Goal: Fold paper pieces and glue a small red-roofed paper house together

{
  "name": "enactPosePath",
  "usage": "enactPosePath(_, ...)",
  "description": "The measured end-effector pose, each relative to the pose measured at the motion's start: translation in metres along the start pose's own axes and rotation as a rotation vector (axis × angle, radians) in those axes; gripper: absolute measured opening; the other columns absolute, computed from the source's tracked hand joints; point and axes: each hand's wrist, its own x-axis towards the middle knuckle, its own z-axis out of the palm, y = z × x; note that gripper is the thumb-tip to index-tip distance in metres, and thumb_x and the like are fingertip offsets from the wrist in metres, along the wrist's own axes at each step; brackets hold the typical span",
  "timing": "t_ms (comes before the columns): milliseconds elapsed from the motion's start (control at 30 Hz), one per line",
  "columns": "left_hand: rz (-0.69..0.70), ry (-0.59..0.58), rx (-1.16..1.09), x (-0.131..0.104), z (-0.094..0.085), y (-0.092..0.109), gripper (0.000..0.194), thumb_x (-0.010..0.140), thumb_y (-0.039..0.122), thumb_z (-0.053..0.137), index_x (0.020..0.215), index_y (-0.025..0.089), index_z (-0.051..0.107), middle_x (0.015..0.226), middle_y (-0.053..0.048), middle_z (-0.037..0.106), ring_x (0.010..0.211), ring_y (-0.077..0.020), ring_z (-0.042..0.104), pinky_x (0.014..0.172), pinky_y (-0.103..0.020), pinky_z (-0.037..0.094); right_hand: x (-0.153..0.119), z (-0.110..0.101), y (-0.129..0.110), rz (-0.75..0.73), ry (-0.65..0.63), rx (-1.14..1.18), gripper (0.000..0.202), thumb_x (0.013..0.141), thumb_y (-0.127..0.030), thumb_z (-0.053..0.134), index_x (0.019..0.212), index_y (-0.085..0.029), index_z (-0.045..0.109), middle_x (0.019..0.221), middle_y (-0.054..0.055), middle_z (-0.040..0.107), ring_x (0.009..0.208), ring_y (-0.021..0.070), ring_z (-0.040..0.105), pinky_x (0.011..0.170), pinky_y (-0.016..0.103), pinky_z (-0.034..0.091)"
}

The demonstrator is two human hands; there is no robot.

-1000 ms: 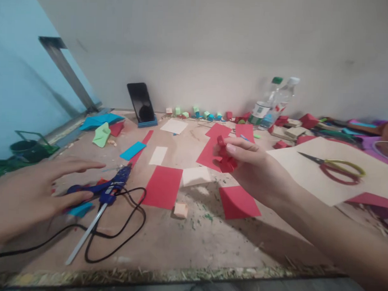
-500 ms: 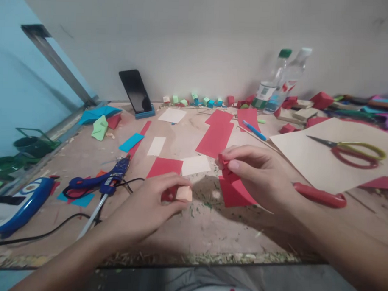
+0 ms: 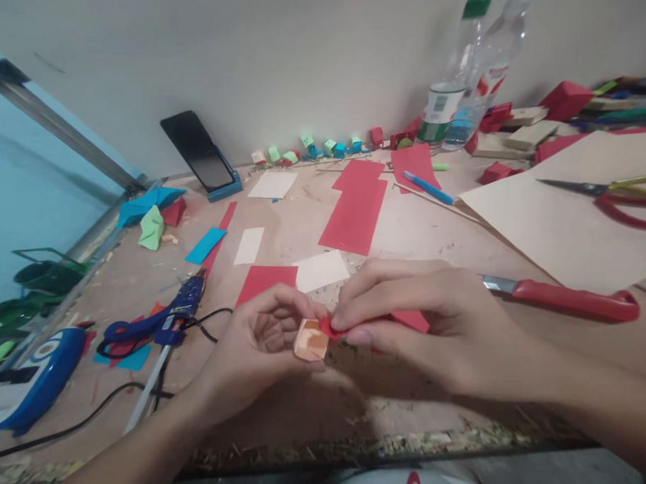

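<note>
A small pale paper cube (image 3: 312, 340), its hollow side facing me, is pinched in the fingers of my left hand (image 3: 275, 328). My right hand (image 3: 420, 319) grips a small folded red paper piece (image 3: 328, 327) and brings it against the cube's right upper edge. Both hands meet low over the front of the table. Beneath and behind them lie a red paper sheet (image 3: 266, 279) and a cream paper piece (image 3: 322, 270). Part of another red sheet (image 3: 411, 320) shows under my right hand.
At left are a blue glue gun (image 3: 186, 304) with its cord and a blue-white tool (image 3: 42, 380). A red-handled knife (image 3: 570, 298) and scissors (image 3: 600, 189) lie right. Behind stand a phone (image 3: 202, 153), small paper cubes (image 3: 307, 141) and bottles (image 3: 444, 98).
My right hand has moved left and down, carrying the red piece to the cube. My left hand has turned the cube, showing its hollow side. The view has tilted and shifted.
</note>
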Motion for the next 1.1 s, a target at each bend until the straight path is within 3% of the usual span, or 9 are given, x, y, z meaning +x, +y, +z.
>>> enactPosePath(133, 0.073, -0.026, -0.005, 0.0, 0.001, -0.002, 0.037, 0.067, -0.004, 0.088, 0.086, 0.019, 0.065, 0.095, 0.003, 0.078, 0.077, -0.0075, 0.072, 0.069, -0.013, 0.058, 0.0, 0.0, -0.003, -0.052, -0.053, -0.077, 0.014, 0.097, -0.01, 0.065, 0.098, -0.012, 0.079, 0.099, 0.005, 0.075, 0.09, 0.0123, 0.069, 0.083, 0.023, 0.054)
enactPosePath(500, 0.141, 0.026, 0.08, 0.001, -0.002, -0.013, 0.04, 0.065, -0.001, 0.089, 0.088, 0.021, 0.064, 0.102, 0.003, 0.069, 0.082, -0.0096, 0.068, 0.069, -0.017, 0.057, 0.0, 0.008, -0.003, 0.193, -0.033, -0.116, 0.016, 0.095, -0.012, 0.067, 0.09, -0.018, 0.081, 0.091, 0.001, 0.074, 0.08, 0.0103, 0.068, 0.074, 0.021, 0.051)
enactPosePath(600, 0.151, 0.087, 0.19, 0.001, 0.001, -0.015, 0.036, 0.069, 0.001, 0.086, 0.087, 0.021, 0.063, 0.099, 0.003, 0.068, 0.08, -0.009, 0.067, 0.07, -0.016, 0.055, 0.001, 0.011, -0.001, 0.284, -0.021, -0.078, 0.015, 0.093, -0.009, 0.068, 0.089, -0.018, 0.08, 0.091, -0.001, 0.076, 0.081, 0.0105, 0.07, 0.076, 0.021, 0.052)
enactPosePath(767, 0.338, 0.221, 0.412, 0.002, 0.011, -0.019, 0.03, 0.076, -0.004, 0.074, 0.082, 0.021, 0.058, 0.085, 0.006, 0.061, 0.075, -0.0051, 0.061, 0.065, -0.009, 0.047, 0.002, 0.018, 0.0, 0.342, -0.024, -0.054, 0.014, 0.092, -0.01, 0.07, 0.088, -0.019, 0.08, 0.086, -0.002, 0.077, 0.079, 0.0106, 0.07, 0.076, 0.022, 0.052)
enactPosePath(1100, 0.277, 0.048, 0.231, -0.001, 0.005, -0.026, 0.039, 0.072, 0.004, 0.088, 0.092, 0.024, 0.063, 0.1, 0.002, 0.059, 0.085, -0.0088, 0.063, 0.074, -0.014, 0.054, -0.005, 0.028, 0.012, 0.241, 0.014, -0.142, 0.022, 0.091, -0.004, 0.063, 0.082, -0.017, 0.078, 0.087, 0.0, 0.071, 0.078, 0.0105, 0.064, 0.072, 0.023, 0.047)
